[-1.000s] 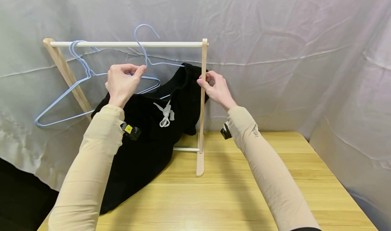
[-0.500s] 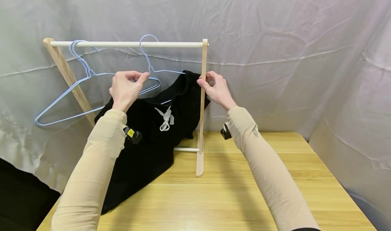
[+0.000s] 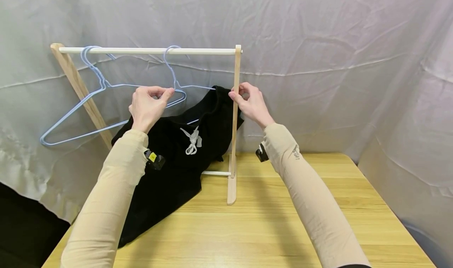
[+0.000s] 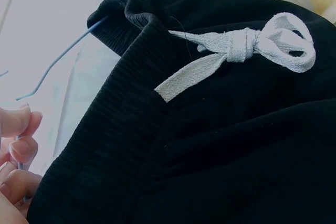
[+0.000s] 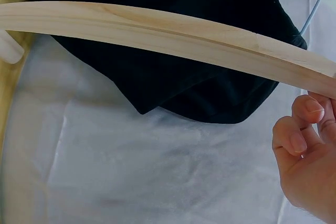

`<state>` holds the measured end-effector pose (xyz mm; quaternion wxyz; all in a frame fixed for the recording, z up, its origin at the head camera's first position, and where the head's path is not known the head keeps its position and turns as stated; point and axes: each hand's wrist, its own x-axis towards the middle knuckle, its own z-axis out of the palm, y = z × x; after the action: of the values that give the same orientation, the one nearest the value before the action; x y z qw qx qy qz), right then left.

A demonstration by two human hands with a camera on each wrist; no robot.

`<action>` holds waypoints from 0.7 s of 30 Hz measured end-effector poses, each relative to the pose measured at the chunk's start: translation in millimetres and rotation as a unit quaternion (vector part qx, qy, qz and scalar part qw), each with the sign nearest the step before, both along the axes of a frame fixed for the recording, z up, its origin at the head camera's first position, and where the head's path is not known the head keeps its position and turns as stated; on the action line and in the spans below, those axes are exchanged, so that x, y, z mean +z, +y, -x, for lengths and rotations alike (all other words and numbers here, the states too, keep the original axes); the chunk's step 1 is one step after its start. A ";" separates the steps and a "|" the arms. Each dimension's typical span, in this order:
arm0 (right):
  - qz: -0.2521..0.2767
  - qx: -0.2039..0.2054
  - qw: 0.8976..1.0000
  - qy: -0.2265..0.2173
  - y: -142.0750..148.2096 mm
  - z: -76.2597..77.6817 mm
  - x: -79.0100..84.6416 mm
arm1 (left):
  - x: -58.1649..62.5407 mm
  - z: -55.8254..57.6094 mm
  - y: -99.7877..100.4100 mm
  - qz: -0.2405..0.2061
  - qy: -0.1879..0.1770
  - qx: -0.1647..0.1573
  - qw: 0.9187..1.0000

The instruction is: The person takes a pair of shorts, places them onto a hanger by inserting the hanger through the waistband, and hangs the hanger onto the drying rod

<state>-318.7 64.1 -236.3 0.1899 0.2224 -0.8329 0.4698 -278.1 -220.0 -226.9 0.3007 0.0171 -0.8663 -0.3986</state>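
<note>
My left hand (image 3: 146, 107) pinches a light blue wire hanger (image 3: 171, 68) just below its hook, and the hook sits over the white rod (image 3: 141, 50) of a clothes rack. From the hanger hang black drawstring pants (image 3: 170, 150), sloping down to the left, their lower part trailing onto the table. In the left wrist view the white drawstring (image 4: 241, 45) is tied in a bow at the gathered waistband. My right hand (image 3: 252, 104) holds the rack's right wooden post (image 3: 234, 130) near its top, thumb in front. The right wrist view shows the post crossing before the pants.
Several similar blue hangers (image 3: 92, 65) hang at the rod's left end, beside the left wooden post (image 3: 79, 87). A lower white bar (image 3: 216, 173) joins the rack near the wooden table (image 3: 290, 213). Pale cloth (image 3: 318, 63) covers the wall behind.
My left hand has lowered the hanger and moved it slightly right, so its hook has come down onto the rod. The pants sank with it. My right hand has stayed on the post.
</note>
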 end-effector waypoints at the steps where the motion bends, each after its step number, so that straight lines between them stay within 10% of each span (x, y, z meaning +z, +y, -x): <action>1: 0.001 0.000 1.000 -0.001 0.0 -0.4 0.1 | -0.6 0.0 -0.1 -0.001 -0.001 0.000 1.000; 21: 0.007 0.000 1.000 0.002 0.5 -0.4 -0.7 | -4.5 -0.6 0.4 0.030 0.018 0.001 0.999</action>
<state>-318.2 64.6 -237.0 0.1928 0.2218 -0.8293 0.4753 -277.5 -219.7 -231.4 0.3168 0.0023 -0.8723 -0.3726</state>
